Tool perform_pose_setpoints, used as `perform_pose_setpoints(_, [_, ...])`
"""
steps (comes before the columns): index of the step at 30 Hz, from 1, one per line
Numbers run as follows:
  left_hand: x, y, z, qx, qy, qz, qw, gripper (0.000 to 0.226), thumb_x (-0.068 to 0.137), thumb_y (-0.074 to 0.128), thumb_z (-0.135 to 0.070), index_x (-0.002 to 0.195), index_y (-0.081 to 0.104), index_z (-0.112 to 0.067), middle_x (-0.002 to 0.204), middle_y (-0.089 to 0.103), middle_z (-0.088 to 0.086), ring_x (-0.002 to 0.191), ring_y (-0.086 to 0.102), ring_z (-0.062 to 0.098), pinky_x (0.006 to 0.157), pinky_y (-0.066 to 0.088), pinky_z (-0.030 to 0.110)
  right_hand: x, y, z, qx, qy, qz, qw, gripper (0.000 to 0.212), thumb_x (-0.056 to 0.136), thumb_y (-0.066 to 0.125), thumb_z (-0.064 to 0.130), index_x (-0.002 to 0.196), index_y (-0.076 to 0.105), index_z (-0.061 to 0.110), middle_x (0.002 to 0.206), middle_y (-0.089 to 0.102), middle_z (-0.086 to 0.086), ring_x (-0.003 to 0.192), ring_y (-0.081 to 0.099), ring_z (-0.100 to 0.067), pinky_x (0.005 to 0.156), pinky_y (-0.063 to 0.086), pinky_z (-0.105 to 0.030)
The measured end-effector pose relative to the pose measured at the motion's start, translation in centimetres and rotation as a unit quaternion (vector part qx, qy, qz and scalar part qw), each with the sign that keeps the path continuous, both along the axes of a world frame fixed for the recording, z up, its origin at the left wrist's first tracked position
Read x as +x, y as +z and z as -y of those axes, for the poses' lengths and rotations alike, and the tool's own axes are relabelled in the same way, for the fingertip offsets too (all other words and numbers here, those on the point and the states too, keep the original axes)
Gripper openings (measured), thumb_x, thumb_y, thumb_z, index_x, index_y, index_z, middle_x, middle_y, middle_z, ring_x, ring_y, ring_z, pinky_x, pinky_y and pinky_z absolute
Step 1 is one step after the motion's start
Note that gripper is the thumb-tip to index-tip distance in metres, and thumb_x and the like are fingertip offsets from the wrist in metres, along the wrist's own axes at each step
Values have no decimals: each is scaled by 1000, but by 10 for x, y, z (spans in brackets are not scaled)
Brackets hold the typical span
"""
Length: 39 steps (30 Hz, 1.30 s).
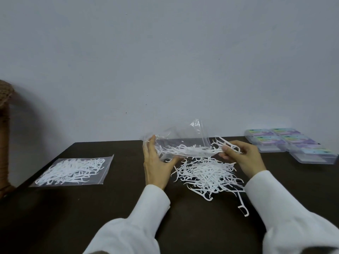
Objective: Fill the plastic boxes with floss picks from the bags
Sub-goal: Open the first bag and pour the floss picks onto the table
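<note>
Though labelled, plastic boxes (286,142) unreadable

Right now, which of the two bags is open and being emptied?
The bag lifted between both hands, over the loose pile of floss picks mid-table. The other bag lies flat and full at the left, untouched.

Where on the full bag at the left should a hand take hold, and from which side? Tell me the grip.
Take the full bag by its far right corner, coming from the right with the left hand. It lies flat on the table with picks heaped in the middle, and that corner looks to be bare film, slightly lifted, so fingers can likely pinch it there.
</note>
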State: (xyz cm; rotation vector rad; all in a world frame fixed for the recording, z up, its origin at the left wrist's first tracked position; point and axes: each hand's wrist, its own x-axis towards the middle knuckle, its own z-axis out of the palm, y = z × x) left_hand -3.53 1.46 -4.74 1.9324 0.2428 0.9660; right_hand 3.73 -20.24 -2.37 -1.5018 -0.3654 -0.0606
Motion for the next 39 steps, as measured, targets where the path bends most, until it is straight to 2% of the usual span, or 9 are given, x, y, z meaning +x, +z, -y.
perform_pose_setpoints(3, [-1, 1, 0, -13, 5, -1, 1000, 85, 67, 84, -14, 140, 38, -17, 149, 26, 2, 107, 43, 4, 75, 36, -6, 0, 2, 1, 64, 4, -26, 998, 8, 82, 62, -1, 82, 65, 6, 77, 67, -6, 65, 70, -12, 61, 54, -13])
perform_pose_setpoints(7, [-2, 4, -2, -27, 25, 6, 999, 86, 67, 84, -18, 140, 39, -17, 149, 27, 5, 109, 44, 6, 88, 40, 12, 0, 3, 6, 100, -6, -55, 993, 7, 84, 59, -2, 87, 63, 2, 82, 65, -9, 64, 69, -9, 60, 54, -12])
perform_pose_setpoints(11, [-2, 6, -3, -59, 32, 6, 998, 84, 68, 83, -12, 140, 39, -14, 152, 23, 6, 108, 42, 7, 70, 31, -10, 4, 1, 9, 98, -31, -81, 991, 8, 84, 59, -2, 86, 64, 5, 85, 65, -11, 63, 69, -8, 62, 56, -14])
perform_pose_setpoints(19, [-1, 6, -5, -100, 42, 6, 994, 81, 72, 79, -11, 141, 36, -11, 152, 22, 7, 114, 39, 11, 66, 26, -14, 11, -5, 12, 114, -50, -121, 985, 8, 83, 61, -2, 89, 64, 2, 85, 66, -13, 61, 69, -10, 64, 56, -16])
perform_pose_setpoints(24, [1, 5, -6, -106, 47, 0, 993, 84, 71, 81, -18, 141, 36, -16, 151, 23, 6, 129, 39, 22, 81, 20, -4, 10, -11, 8, -31, -11, -105, 994, 9, 81, 65, 4, 90, 67, 7, 90, 70, -16, 77, 68, -19, 69, 58, -22])
perform_pose_setpoints(27, [2, 3, -4, -100, 28, 1, 995, 85, 70, 82, -14, 141, 37, -15, 152, 22, 6, 126, 41, 19, 78, 26, -8, 3, -13, 1, -234, 10, -3, 972, 12, 80, 70, 16, 92, 69, 17, 85, 70, -2, 77, 64, -13, 70, 50, -22])
perform_pose_setpoints(29, [2, 3, -2, -95, 12, 5, 995, 84, 69, 82, -10, 140, 38, -13, 152, 21, 7, 123, 42, 18, 72, 30, -11, -1, -12, -2, -285, 35, 50, 956, 13, 79, 72, 20, 89, 68, 27, 92, 68, 6, 86, 59, -7, 76, 43, -22])
perform_pose_setpoints(33, [0, 3, 2, -85, -23, 5, 996, 85, 68, 82, -9, 140, 38, -13, 153, 19, 7, 113, 41, 11, 70, 33, -10, -3, -10, -2, -273, 55, 87, 957, 23, 75, 76, 22, 92, 66, 35, 98, 69, 8, 97, 61, -6, 90, 44, -25])
perform_pose_setpoints(39, [-1, 2, 5, -77, -39, 2, 996, 87, 66, 84, -16, 140, 38, -15, 152, 20, 4, 111, 42, 9, 71, 34, -9, -8, -5, -5, -194, 55, 98, 975, 30, 76, 74, 12, 97, 60, 28, 95, 68, 6, 72, 68, -5, 69, 51, -9])
